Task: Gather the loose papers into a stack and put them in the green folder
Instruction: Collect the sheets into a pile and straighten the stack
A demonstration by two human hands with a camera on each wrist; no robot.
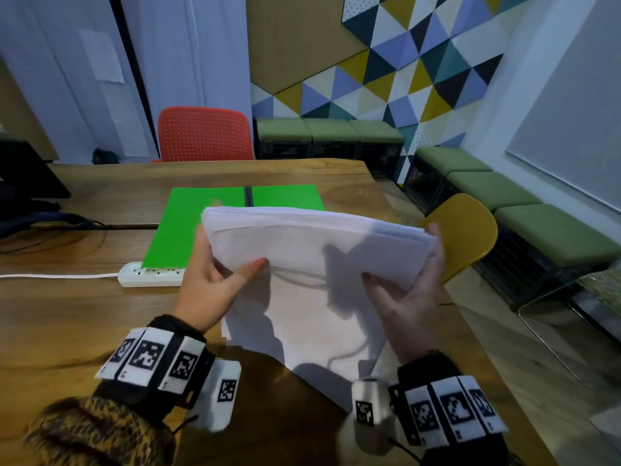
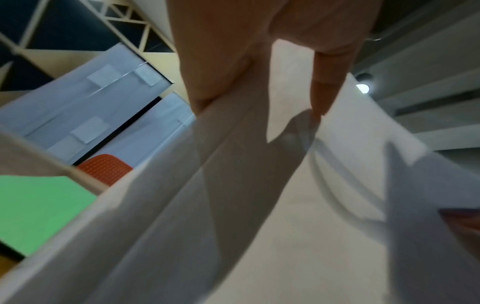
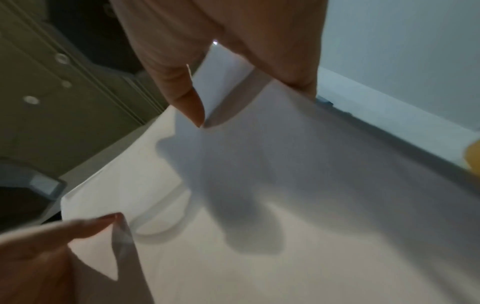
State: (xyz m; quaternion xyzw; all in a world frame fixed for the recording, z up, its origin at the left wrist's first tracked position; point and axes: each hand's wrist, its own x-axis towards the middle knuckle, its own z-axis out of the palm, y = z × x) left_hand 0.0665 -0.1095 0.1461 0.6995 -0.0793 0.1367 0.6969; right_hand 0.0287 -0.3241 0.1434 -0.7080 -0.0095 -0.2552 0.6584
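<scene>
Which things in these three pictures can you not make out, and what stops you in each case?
- Right half of the green folder: head view, hidden behind the paper stack.
- Fingers of the left hand and right hand: head view, behind the stack.
- Any print on the sheets: both wrist views, too blurred.
- Number of sheets: too fine to count.
- Socket strip: partly covered by the folder.

Your left sleeve (image 1: 97, 432) is leopard-print fur. Both wrists wear black bands (image 1: 158, 361) carrying white blocks printed with black square codes; your nails are painted red
</scene>
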